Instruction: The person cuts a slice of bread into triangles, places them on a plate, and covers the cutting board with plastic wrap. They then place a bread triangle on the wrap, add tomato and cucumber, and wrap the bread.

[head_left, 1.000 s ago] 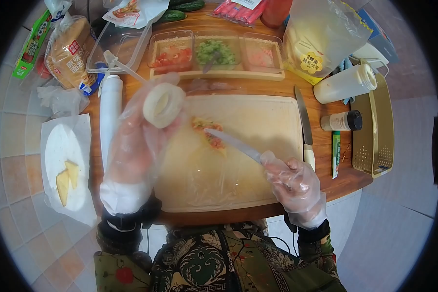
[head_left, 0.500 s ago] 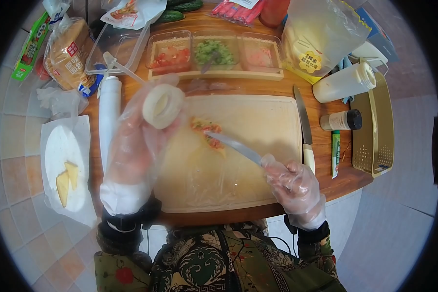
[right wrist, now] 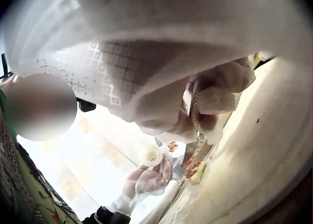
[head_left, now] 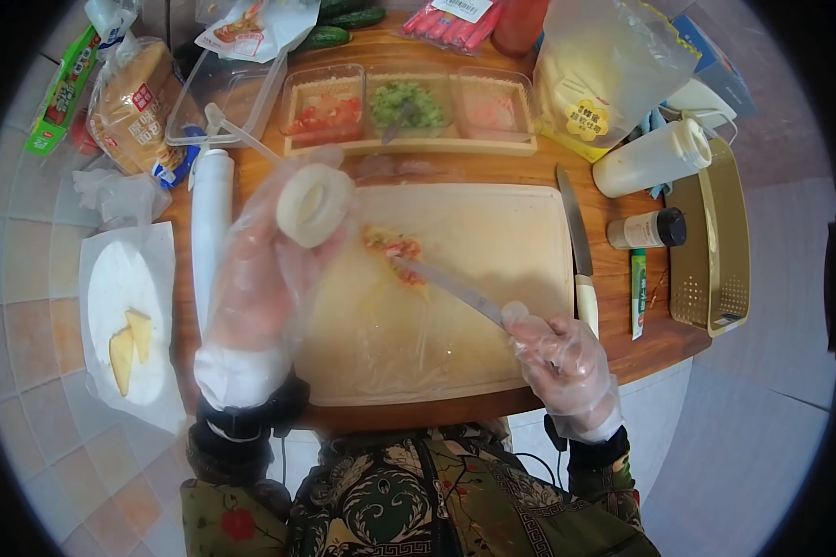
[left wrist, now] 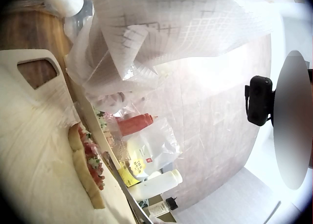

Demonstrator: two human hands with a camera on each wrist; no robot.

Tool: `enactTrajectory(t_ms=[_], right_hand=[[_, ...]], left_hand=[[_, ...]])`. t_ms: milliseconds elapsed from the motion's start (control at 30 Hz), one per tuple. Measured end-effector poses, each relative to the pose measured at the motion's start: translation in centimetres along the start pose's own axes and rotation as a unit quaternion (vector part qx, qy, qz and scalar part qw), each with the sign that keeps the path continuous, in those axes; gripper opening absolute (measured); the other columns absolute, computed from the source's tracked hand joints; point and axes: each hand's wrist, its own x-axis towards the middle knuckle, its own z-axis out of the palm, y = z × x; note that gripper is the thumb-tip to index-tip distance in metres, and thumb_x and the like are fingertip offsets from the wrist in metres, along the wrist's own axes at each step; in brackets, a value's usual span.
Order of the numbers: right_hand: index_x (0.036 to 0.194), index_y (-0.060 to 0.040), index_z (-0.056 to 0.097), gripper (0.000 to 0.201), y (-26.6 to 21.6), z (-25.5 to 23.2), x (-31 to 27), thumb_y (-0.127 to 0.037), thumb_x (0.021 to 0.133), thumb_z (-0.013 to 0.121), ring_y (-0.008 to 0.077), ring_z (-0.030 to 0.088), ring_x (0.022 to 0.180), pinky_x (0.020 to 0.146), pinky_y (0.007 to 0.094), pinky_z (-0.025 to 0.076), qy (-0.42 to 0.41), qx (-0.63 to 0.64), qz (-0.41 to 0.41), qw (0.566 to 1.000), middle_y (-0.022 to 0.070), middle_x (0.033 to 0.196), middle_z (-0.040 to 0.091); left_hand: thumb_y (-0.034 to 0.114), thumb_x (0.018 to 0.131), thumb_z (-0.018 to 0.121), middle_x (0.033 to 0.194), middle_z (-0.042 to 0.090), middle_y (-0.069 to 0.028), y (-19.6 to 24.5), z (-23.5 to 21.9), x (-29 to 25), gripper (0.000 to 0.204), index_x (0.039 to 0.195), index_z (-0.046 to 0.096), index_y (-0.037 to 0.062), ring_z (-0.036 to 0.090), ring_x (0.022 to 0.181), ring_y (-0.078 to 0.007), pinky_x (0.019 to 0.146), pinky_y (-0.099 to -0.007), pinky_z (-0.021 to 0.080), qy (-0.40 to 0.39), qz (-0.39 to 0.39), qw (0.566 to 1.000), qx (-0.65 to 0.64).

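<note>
Brown wooden surface (head_left: 474, 169) carries everything here. On it: cream rectangular cutting board (head_left: 497, 223) with rounded corners. Tan perforated basket (head_left: 715, 269) stands to the right; pale wooden tray (head_left: 413, 146) beyond the board holds three clear tubs, chopped red, green and pale pink contents.

Left hand (head_left: 255, 269), clear plastic glove: grip closed round a white round object (head_left: 292, 215) with a recessed end, held up over the board's left part. Right hand (head_left: 567, 357), same glove type: grip curled closed on the near end of a thin straight-bladed knife (head_left: 463, 293), blade angled forward-left across the board.

Wide-bladed knife (head_left: 576, 223) with a cream handle lies along the board's right edge.

Filled piece of bread (left wrist: 87, 172), tan crust, chopped red and green filling, sits on the board. Thin blade's tip is at the filling; can't tell if touching.
</note>
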Motion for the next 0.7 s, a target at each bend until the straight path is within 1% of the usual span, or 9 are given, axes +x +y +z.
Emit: enactTrajectory(t_ms=[67, 100, 167, 200, 267, 367, 500, 567, 700], right_hand=[[0.102, -0.0093, 0.077, 0.022, 0.0, 0.3, -0.1, 0.002, 0.084, 0.07, 0.0301, 0.07, 0.086, 0.095, 0.0361, 0.049, 0.005, 0.01, -0.003, 1.0, 0.0115, 0.112, 0.077], [0.102, -0.0093, 0.077, 0.022, 0.0, 0.4, -0.2, 0.002, 0.084, 0.07, 0.0301, 0.07, 0.086, 0.095, 0.0361, 0.049, 0.005, 0.01, -0.004, 1.0, 0.0115, 0.112, 0.077], [0.103, -0.0095, 0.077, 0.023, 0.0, 0.5, -0.4, 0.003, 0.086, 0.067, 0.0307, 0.069, 0.085, 0.098, 0.0371, 0.047, -0.009, 0.06, 0.05, 0.997, 0.0131, 0.114, 0.077], [0.103, -0.0095, 0.077, 0.023, 0.2, 0.5, -0.4, 0.003, 0.086, 0.067, 0.0307, 0.069, 0.085, 0.098, 0.0371, 0.047, -0.009, 0.06, 0.049, 0.997, 0.0131, 0.114, 0.077], [0.099, -0.011, 0.067, 0.028, 0.6, 0.5, -0.4, 0.007, 0.079, 0.069, 0.0353, 0.067, 0.097, 0.093, 0.0392, 0.05, -0.007, 0.067, 0.004, 0.998, 0.0092, 0.128, 0.073], [0.106, -0.0122, 0.071, 0.034, 0.6, 0.6, -0.5, 0.007, 0.079, 0.068, 0.0343, 0.066, 0.094, 0.089, 0.0397, 0.052, -0.007, 0.095, 0.024, 0.995, 0.0096, 0.128, 0.073], [0.112, -0.0137, 0.074, 0.04, 0.1, 0.4, -0.5, 0.008, 0.078, 0.069, 0.0331, 0.066, 0.091, 0.084, 0.0398, 0.054, -0.027, 0.078, 0.079, 0.993, 0.0088, 0.125, 0.074], [0.116, -0.0139, 0.074, 0.045, 0.8, 0.7, -0.8, 0.008, 0.077, 0.07, 0.0323, 0.066, 0.086, 0.078, 0.0399, 0.055, 0.0, 0.027, 0.025, 0.999, 0.0084, 0.125, 0.074], [0.12, -0.0156, 0.074, 0.051, 1.1, 0.7, -0.7, 0.009, 0.075, 0.071, 0.0327, 0.065, 0.084, 0.076, 0.0397, 0.056, 0.015, 0.023, -0.019, 0.999, 0.0073, 0.127, 0.073]], left_hand=[[0.041, 0.084, 0.084, 0.129, 0.063, -0.0127, -0.1, -0.4, 0.1, 0.08, 0.147, 0.048, 0.0083, 0.063, 0.115, -0.0289, 0.095, -0.0396, 0.056, -0.02, -0.002, 1.0, -0.015], [0.041, 0.084, 0.084, 0.129, 0.063, -0.0127, -0.2, -0.5, 0.1, 0.08, 0.147, 0.048, 0.0083, 0.063, 0.115, -0.0289, 0.095, -0.0396, 0.056, -0.021, -0.002, 1.0, -0.015], [0.041, 0.085, 0.083, 0.131, 0.062, -0.0127, -0.3, -0.7, 0.0, 0.079, 0.148, 0.048, 0.0094, 0.064, 0.116, -0.0292, 0.095, -0.04, 0.056, -0.021, 0.009, 0.999, -0.024], [0.041, 0.085, 0.083, 0.131, 0.062, -0.0127, -0.2, -0.6, -0.1, 0.079, 0.148, 0.048, 0.0094, 0.064, 0.116, -0.0292, 0.095, -0.04, 0.056, -0.021, 0.009, 0.999, -0.024], [0.041, 0.085, 0.083, 0.132, 0.062, -0.0127, 0.0, -0.4, -0.2, 0.079, 0.148, 0.048, 0.0099, 0.063, 0.117, -0.0289, 0.095, -0.0402, 0.056, -0.012, -0.003, 1.0, -0.017], [0.041, 0.084, 0.084, 0.133, 0.062, -0.0129, 0.2, -0.8, -0.1, 0.081, 0.149, 0.047, 0.01, 0.063, 0.117, -0.0287, 0.096, -0.0402, 0.056, -0.043, -0.012, 0.999, -0.012], [0.042, 0.083, 0.084, 0.131, 0.062, -0.0125, -0.3, -0.8, -0.2, 0.082, 0.149, 0.047, 0.0103, 0.064, 0.117, -0.0286, 0.097, -0.0398, 0.057, -0.022, 0.008, 1.0, -0.015], [0.043, 0.083, 0.085, 0.128, 0.063, -0.0123, -0.6, -1.1, -0.2, 0.082, 0.148, 0.048, 0.0088, 0.064, 0.114, -0.0279, 0.094, -0.0387, 0.057, -0.034, 0.028, 0.999, -0.029], [0.043, 0.083, 0.085, 0.125, 0.063, -0.0122, -0.6, -1.0, 0.0, 0.082, 0.147, 0.049, 0.0066, 0.064, 0.111, -0.0266, 0.091, -0.0375, 0.057, -0.028, 0.024, 0.999, -0.017]])
